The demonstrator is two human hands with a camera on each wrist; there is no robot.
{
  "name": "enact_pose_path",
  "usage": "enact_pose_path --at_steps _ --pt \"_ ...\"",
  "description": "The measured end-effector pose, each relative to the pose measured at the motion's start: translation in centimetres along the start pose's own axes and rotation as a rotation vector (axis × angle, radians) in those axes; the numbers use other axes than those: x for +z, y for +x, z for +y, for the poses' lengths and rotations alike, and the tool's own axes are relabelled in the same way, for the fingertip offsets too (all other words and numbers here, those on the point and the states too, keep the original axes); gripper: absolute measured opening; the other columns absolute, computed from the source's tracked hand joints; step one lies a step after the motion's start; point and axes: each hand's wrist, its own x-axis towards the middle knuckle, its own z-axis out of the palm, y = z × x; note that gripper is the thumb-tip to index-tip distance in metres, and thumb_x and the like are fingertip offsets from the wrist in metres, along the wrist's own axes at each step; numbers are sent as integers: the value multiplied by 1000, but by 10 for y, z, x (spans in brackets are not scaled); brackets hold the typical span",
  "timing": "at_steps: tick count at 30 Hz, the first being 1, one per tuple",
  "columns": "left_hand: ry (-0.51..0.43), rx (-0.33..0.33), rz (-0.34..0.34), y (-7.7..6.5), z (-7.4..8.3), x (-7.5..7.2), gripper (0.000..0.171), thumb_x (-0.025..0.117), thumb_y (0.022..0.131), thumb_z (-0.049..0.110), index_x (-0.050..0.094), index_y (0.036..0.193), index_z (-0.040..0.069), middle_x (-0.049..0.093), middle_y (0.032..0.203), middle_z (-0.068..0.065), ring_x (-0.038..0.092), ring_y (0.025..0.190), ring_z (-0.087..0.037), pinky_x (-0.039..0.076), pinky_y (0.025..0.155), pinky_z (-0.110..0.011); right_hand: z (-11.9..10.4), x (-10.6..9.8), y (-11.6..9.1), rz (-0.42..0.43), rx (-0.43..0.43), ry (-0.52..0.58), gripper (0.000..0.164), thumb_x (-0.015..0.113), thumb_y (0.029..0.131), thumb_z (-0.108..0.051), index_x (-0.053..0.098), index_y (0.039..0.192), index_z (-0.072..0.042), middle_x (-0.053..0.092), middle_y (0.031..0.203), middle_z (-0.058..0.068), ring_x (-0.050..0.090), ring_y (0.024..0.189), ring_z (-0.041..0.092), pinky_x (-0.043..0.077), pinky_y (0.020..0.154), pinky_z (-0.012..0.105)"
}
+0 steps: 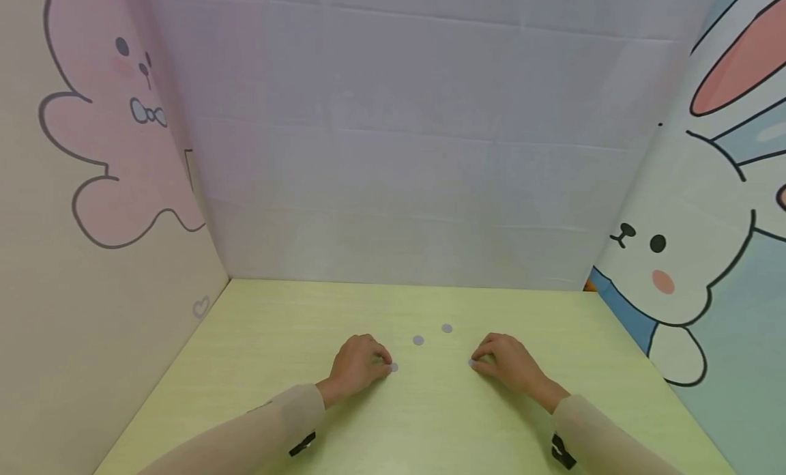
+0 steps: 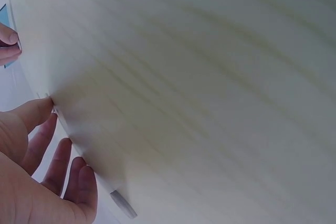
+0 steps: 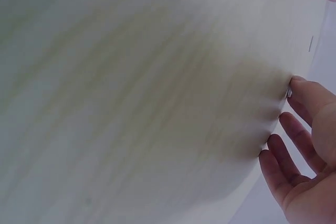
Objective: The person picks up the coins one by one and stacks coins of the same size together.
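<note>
My left hand (image 1: 359,362) pinches a small grey round disc (image 1: 394,367) by its edge between thumb and index finger, low at the tabletop. On the other side my right hand (image 1: 508,362) pinches a similar disc (image 1: 471,362), mostly covered by the fingertips. Between and beyond the hands lie two more grey discs, a nearer one (image 1: 418,340) and a farther one (image 1: 447,328). In the right wrist view, a sliver of the held disc (image 3: 289,93) shows at the thumb and index finger. The other fingers of both hands reach down toward the table.
A pale yellow-green table (image 1: 295,311) spreads under both hands. A white sheet (image 1: 393,147) closes off the back. Side panels carry a pink cartoon animal (image 1: 123,154) at left and a white cartoon rabbit (image 1: 688,256) at right.
</note>
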Motion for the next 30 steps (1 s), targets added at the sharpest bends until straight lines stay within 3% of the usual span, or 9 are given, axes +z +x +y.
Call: enact_pose_path --at_steps 15,30 --pt "17 -13 -9 8 4 -10 6 91 85 21 85 86 21 72 97 3 62 93 -20 52 82 -39 -34 4 23 31 6 96 7 88 88 -14 85 91 -9 75 91 0 70 83 19 57 76 34" --pt "28 -9 -25 11 13 -21 6 91 85 21 85 86 21 71 96 2 61 94 -21 51 81 -39 -61 18 42 43 -20 155 6 88 88 -15 85 90 -10 75 89 -2 68 82 14 57 75 31"
